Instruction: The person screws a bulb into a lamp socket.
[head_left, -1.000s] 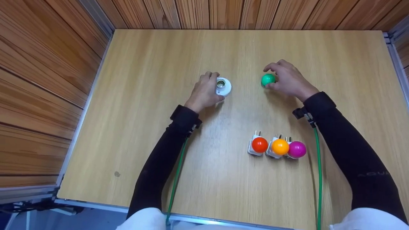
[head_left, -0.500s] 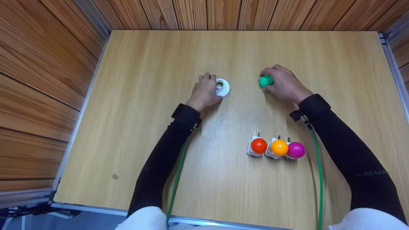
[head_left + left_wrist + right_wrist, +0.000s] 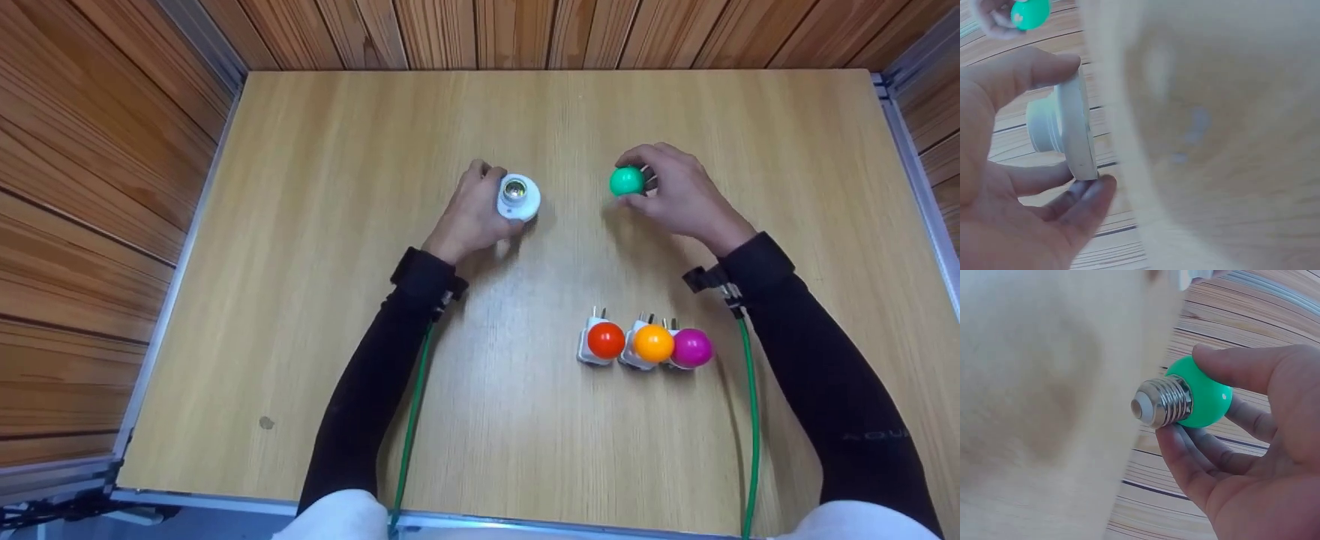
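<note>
My left hand [image 3: 474, 214] pinches a white round lamp socket [image 3: 525, 201] by its base, thumb on one side and fingers on the other. Its threaded opening faces up in the head view. In the left wrist view the socket [image 3: 1072, 129] is clear of the table, its flat base toward the tabletop. Off to the right, my right hand [image 3: 679, 191] holds a green light bulb [image 3: 626, 181] between thumb and fingers. The right wrist view shows the bulb's silver screw base [image 3: 1163, 403] pointing down at the table, with the thumb on the green globe [image 3: 1207, 395].
Nearer the front stand a red bulb [image 3: 606, 340], an orange bulb [image 3: 653, 343] and a magenta bulb [image 3: 691, 348], each on a white plug adapter with prongs. Green cables run from both wrists to the table's front edge. Wood-plank walls [image 3: 510, 34] border the table.
The left hand has lifted the lamp socket off the table. The right hand has closed its fingers round the green bulb and raised it. The three other bulbs have stayed put.
</note>
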A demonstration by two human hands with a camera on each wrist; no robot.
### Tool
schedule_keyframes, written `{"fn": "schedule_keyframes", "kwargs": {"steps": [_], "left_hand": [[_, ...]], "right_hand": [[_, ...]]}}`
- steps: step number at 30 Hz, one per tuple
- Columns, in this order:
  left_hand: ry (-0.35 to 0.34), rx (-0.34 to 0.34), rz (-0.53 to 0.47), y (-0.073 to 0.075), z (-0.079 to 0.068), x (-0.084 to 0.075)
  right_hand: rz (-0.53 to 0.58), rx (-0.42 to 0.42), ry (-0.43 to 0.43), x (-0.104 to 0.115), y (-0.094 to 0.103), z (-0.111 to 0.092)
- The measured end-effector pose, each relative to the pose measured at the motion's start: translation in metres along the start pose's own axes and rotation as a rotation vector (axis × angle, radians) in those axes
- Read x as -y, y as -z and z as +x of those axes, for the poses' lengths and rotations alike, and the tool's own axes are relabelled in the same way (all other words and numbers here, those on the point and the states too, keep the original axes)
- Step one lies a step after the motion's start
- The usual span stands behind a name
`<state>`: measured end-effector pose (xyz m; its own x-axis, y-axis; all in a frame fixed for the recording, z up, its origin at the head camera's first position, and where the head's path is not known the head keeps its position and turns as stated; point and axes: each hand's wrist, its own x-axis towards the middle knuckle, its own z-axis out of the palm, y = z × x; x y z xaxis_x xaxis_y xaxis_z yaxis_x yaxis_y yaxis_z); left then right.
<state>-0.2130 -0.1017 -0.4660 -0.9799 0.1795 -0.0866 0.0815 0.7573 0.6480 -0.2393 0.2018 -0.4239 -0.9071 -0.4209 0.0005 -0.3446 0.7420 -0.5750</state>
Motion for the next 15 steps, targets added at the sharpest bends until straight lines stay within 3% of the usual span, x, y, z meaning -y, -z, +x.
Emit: {"fn": "schedule_keyframes", "kwargs": {"steps": [7,15], "left_hand": [[-0.152,-0.094,-0.155,0.025,-0.032,-0.028],[-0.382,-0.199,-0.144,0.041,-0.085,-0.064]], "right_hand": [[0.114,-0.18,0.081,0.033,0.024,-0.039],[0.535,-0.345,0.359,0.088,0.031,-0.081]]}}
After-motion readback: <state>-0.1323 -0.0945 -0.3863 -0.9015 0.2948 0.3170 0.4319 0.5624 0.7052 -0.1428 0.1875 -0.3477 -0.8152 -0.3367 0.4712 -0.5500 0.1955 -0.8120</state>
